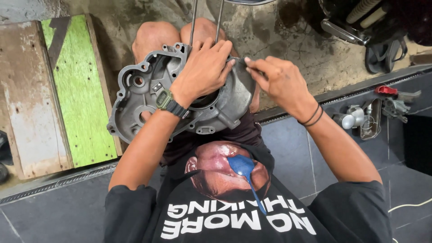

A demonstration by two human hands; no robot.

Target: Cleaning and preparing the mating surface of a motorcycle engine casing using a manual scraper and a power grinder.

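The person wears a black short-sleeved cotton T-shirt [234, 216] with a large printed picture in reddish-brown tones on the chest, a blue spoon shape across it, and a line of bold white lettering beneath. Dark shorts [216, 135] cover the thighs and leave the knees bare. The left wrist carries an olive-green square digital watch on a black strap [168, 101]. Two thin black bands [312, 117] circle the right wrist.

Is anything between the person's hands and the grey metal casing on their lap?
Nothing visible. The left hand rests flat on the metal casing, and the right hand pinches a small thin piece at the casing's upper edge.
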